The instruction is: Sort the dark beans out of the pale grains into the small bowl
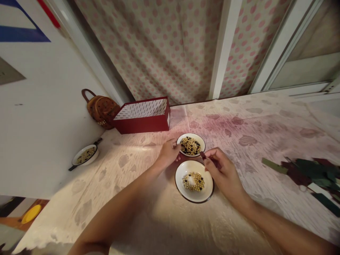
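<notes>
Two white dark-rimmed bowls stand one behind the other. The far bowl [181, 151] holds many pale beans [189, 146] mixed with black ones. My left hand [169, 153] grips its left rim, thumb at the edge and fingers partly hidden. My right hand [221, 166] is closed, pinching a small dark red strip [203, 155] at the far bowl's right edge. Just nearer to me is the near bowl [194, 198], with fewer beans [199, 184], mostly pale with a few black, and a bright glare spot among them.
A dark red open box [143, 124] stands at the back left, beside a brown backpack-shaped bag [102, 109]. A handled pan [85, 156] with beans sits at the left by the white wall. Dark green and maroon flat pieces [313, 173] lie in a pile on the patterned tablecloth [132, 170] at right.
</notes>
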A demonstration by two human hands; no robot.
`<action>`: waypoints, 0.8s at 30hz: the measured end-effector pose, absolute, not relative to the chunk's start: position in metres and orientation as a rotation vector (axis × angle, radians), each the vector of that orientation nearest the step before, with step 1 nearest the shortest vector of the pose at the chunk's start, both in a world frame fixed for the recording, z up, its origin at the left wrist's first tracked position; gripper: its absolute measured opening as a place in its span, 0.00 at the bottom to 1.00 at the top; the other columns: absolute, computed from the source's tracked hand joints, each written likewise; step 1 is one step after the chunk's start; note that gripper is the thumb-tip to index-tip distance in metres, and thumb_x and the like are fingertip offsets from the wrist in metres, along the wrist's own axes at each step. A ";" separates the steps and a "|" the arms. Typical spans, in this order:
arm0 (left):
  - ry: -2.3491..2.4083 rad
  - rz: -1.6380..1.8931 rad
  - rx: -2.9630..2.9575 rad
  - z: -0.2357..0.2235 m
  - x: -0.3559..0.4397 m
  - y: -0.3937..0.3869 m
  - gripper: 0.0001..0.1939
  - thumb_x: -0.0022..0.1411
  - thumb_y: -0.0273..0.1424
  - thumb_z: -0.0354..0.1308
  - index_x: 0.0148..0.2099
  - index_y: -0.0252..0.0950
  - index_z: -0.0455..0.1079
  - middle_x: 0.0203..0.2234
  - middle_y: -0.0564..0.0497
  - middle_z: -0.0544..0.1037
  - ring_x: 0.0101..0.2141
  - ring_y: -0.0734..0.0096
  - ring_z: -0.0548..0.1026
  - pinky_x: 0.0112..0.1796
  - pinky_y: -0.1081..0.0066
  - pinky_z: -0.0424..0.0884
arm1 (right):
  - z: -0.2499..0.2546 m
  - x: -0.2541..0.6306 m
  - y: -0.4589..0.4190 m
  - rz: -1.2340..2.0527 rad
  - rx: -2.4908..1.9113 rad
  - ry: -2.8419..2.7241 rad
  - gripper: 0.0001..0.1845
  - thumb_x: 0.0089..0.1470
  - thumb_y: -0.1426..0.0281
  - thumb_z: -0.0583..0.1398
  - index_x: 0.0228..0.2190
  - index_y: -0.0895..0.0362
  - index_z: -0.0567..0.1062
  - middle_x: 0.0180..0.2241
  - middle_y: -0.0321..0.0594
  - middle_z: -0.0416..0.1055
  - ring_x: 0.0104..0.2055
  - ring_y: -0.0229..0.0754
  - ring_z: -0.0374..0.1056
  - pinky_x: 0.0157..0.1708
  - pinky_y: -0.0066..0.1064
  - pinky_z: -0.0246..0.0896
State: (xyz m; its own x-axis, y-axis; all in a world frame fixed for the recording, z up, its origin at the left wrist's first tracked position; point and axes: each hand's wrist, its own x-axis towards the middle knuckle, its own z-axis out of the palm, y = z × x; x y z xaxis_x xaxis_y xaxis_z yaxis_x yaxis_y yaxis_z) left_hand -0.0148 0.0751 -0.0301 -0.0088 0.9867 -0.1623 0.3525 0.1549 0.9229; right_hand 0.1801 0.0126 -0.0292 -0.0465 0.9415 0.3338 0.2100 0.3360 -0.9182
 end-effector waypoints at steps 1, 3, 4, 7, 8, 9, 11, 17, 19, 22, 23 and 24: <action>1.527 0.895 1.342 -0.030 -0.015 0.074 0.10 0.70 0.24 0.51 0.50 0.29 0.71 0.17 0.57 0.73 0.14 0.77 0.71 0.17 0.79 0.66 | -0.028 0.181 0.013 0.844 -1.089 -1.501 0.03 0.61 0.67 0.57 0.34 0.53 0.70 0.27 0.34 0.70 0.28 0.38 0.66 0.28 0.30 0.60; 1.535 0.893 1.305 -0.030 -0.016 0.073 0.12 0.70 0.24 0.50 0.51 0.29 0.71 0.17 0.56 0.74 0.15 0.77 0.71 0.17 0.80 0.66 | -0.026 0.184 0.015 0.837 -1.087 -1.471 0.04 0.61 0.66 0.58 0.34 0.53 0.70 0.27 0.34 0.70 0.28 0.38 0.66 0.29 0.30 0.61; 1.534 0.881 1.284 -0.030 -0.016 0.072 0.12 0.71 0.24 0.49 0.52 0.29 0.71 0.17 0.55 0.75 0.15 0.77 0.72 0.18 0.80 0.67 | -0.025 0.186 0.017 0.833 -1.092 -1.457 0.05 0.61 0.66 0.58 0.34 0.53 0.70 0.28 0.34 0.70 0.28 0.38 0.66 0.30 0.31 0.61; 1.518 0.854 1.236 -0.028 -0.015 0.072 0.11 0.72 0.26 0.49 0.52 0.29 0.69 0.18 0.53 0.77 0.17 0.76 0.74 0.19 0.79 0.67 | -0.024 0.190 0.022 0.831 -1.120 -1.422 0.06 0.61 0.64 0.58 0.34 0.53 0.69 0.29 0.36 0.70 0.30 0.39 0.66 0.31 0.32 0.61; 1.510 0.853 1.219 -0.027 -0.014 0.072 0.11 0.73 0.26 0.50 0.52 0.29 0.69 0.18 0.53 0.77 0.17 0.75 0.74 0.19 0.79 0.67 | -0.024 0.192 0.024 0.826 -1.122 -1.411 0.06 0.61 0.64 0.58 0.34 0.53 0.69 0.29 0.36 0.70 0.30 0.39 0.66 0.31 0.32 0.61; 1.505 0.857 1.198 -0.027 -0.013 0.073 0.11 0.73 0.27 0.50 0.53 0.29 0.68 0.18 0.53 0.77 0.17 0.75 0.74 0.20 0.79 0.67 | -0.024 0.192 0.025 0.822 -1.121 -1.404 0.06 0.61 0.64 0.58 0.34 0.53 0.69 0.29 0.36 0.70 0.30 0.39 0.66 0.31 0.32 0.61; 1.499 0.861 1.160 -0.027 -0.011 0.076 0.11 0.73 0.27 0.50 0.54 0.30 0.66 0.19 0.53 0.78 0.17 0.76 0.73 0.21 0.79 0.67 | -0.024 0.193 0.027 0.828 -1.125 -1.398 0.06 0.61 0.64 0.58 0.35 0.53 0.69 0.29 0.35 0.70 0.30 0.38 0.65 0.30 0.32 0.59; 1.735 0.801 1.548 -0.020 -0.012 0.072 0.18 0.71 0.35 0.55 0.60 0.36 0.63 0.25 0.51 0.79 0.27 0.67 0.78 0.30 0.70 0.72 | -0.018 0.195 0.027 0.824 -1.112 -1.365 0.07 0.61 0.63 0.59 0.35 0.53 0.69 0.26 0.33 0.68 0.25 0.36 0.61 0.25 0.30 0.56; 1.881 0.855 1.916 -0.014 -0.011 0.065 0.22 0.67 0.35 0.61 0.60 0.39 0.65 0.34 0.48 0.79 0.37 0.60 0.78 0.37 0.65 0.73 | -0.015 0.197 0.028 0.820 -1.105 -1.356 0.06 0.61 0.64 0.59 0.35 0.53 0.69 0.25 0.32 0.67 0.24 0.36 0.61 0.24 0.30 0.55; 1.789 0.914 2.375 -0.003 -0.003 0.057 0.14 0.65 0.31 0.62 0.53 0.41 0.72 0.46 0.45 0.76 0.48 0.56 0.74 0.47 0.60 0.71 | -0.014 0.199 0.030 0.808 -1.093 -1.341 0.05 0.60 0.66 0.59 0.34 0.53 0.68 0.24 0.31 0.67 0.23 0.36 0.62 0.24 0.30 0.55; 1.696 0.892 2.485 0.000 0.001 0.057 0.11 0.65 0.30 0.61 0.50 0.40 0.74 0.47 0.45 0.75 0.49 0.57 0.72 0.48 0.61 0.70 | -0.014 0.200 0.031 0.806 -1.090 -1.334 0.04 0.60 0.66 0.59 0.34 0.53 0.68 0.24 0.31 0.67 0.23 0.35 0.62 0.24 0.30 0.56; 1.595 0.845 2.578 0.003 0.005 0.057 0.09 0.65 0.29 0.61 0.47 0.40 0.76 0.46 0.46 0.75 0.49 0.58 0.72 0.49 0.61 0.70 | -0.014 0.200 0.031 0.805 -1.089 -1.327 0.04 0.60 0.66 0.59 0.34 0.53 0.68 0.24 0.31 0.67 0.23 0.35 0.62 0.24 0.30 0.56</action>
